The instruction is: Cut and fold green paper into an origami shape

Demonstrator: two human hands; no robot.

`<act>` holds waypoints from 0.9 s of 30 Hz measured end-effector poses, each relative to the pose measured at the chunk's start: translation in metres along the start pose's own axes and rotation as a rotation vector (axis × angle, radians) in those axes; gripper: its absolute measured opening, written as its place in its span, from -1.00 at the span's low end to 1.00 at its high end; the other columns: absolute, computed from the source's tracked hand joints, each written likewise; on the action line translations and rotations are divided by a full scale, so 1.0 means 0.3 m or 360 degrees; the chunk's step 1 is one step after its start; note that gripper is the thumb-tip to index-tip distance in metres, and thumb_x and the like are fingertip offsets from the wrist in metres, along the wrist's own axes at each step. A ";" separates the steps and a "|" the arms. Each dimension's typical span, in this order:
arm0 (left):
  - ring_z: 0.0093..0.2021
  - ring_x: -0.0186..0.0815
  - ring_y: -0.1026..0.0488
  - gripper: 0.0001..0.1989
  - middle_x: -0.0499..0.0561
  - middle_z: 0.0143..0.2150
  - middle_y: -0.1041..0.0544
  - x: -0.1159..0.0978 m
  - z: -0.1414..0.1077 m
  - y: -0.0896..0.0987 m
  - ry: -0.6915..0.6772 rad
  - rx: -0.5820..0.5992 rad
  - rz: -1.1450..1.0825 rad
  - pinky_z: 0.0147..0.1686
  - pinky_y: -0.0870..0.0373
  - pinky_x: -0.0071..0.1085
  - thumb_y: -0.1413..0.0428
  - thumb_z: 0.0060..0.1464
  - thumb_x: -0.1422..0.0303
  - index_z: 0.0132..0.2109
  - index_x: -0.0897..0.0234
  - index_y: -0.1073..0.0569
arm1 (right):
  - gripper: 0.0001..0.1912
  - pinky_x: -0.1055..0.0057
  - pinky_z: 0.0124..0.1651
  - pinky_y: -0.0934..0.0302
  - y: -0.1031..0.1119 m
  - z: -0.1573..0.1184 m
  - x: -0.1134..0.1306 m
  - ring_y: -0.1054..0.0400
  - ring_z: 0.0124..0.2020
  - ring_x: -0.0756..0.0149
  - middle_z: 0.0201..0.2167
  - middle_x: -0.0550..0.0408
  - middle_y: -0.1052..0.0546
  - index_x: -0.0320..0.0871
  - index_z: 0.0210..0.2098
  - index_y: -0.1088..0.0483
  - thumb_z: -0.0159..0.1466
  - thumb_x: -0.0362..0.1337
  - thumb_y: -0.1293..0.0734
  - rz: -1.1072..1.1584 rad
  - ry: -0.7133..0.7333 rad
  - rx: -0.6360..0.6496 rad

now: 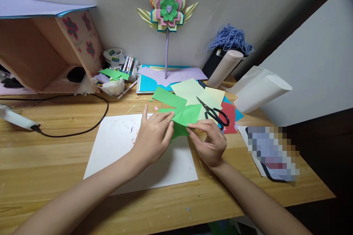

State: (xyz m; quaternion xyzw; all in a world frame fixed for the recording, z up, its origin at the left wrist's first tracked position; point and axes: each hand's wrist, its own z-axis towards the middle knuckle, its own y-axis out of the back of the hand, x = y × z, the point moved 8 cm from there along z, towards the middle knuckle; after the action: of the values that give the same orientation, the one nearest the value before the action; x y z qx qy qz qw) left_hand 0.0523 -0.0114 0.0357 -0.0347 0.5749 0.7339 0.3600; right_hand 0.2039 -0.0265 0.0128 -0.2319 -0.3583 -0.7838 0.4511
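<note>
Between my two hands is a piece of green paper (188, 114), lifted above the white sheet (110, 154) on the desk. My left hand (156, 132) pinches its left side between thumb and fingers, with one finger sticking up. At the paper's lower right edge, my right hand (210, 140) closes thumb and fingertips on it. Part of the green paper hangs below my fingers. Just beyond lies another green strip (168, 97). Black-handled scissors (213, 113) rest half open on pale yellow paper (190, 91), right behind my right hand.
A layered paper flower (168, 8) on a purple stem stands against the wall. Markers and a tub of scraps (113, 87) sit by a cardboard box (79, 44) at left. A black cable (82, 132) crosses the left desk. Rolled white paper (261, 90) and a pixelated device (271, 154) are right.
</note>
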 end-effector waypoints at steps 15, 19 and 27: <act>-0.04 -0.19 -0.42 -0.68 0.09 0.05 -0.44 -0.137 0.120 -0.134 -0.0405 -0.0038 0.0078 0.20 0.22 0.16 0.14 0.19 0.37 0.02 0.24 -0.37 | -0.70 0.13 0.08 -0.09 0.412 -0.001 -0.188 -0.25 0.05 0.17 -0.04 -0.03 -0.41 -0.06 0.03 -0.18 0.29 -0.25 -0.13 -0.0563 -0.0423 0.0178; -0.06 -0.18 -0.44 -0.69 0.09 0.04 -0.45 -0.179 0.138 -0.188 -0.0489 -0.0015 0.0080 0.20 0.20 0.16 0.14 0.18 0.37 0.01 0.23 -0.38 | -0.63 -0.03 0.23 0.20 0.587 -0.058 -0.377 -0.10 0.17 0.11 0.06 -0.05 -0.35 -0.12 0.06 -0.19 0.26 -0.28 -0.13 -0.0979 -0.0455 0.0399; -0.05 -0.15 -0.43 -0.69 0.12 0.03 -0.46 -0.231 0.121 -0.274 -0.0592 0.0034 0.0093 0.17 0.15 0.19 0.13 0.17 0.41 0.00 0.24 -0.37 | -0.66 0.03 0.21 0.08 0.614 -0.078 -0.389 -0.13 0.16 0.17 0.00 0.04 -0.40 -0.03 -0.02 -0.31 0.26 -0.34 -0.10 -0.0999 -0.0367 0.0553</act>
State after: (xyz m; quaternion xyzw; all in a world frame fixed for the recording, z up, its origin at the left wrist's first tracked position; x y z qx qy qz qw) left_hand 0.1632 -0.0071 0.0128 0.1221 0.5069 0.7318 0.4388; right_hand 0.4205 -0.0434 -0.0172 -0.1174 -0.5880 -0.7802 0.1783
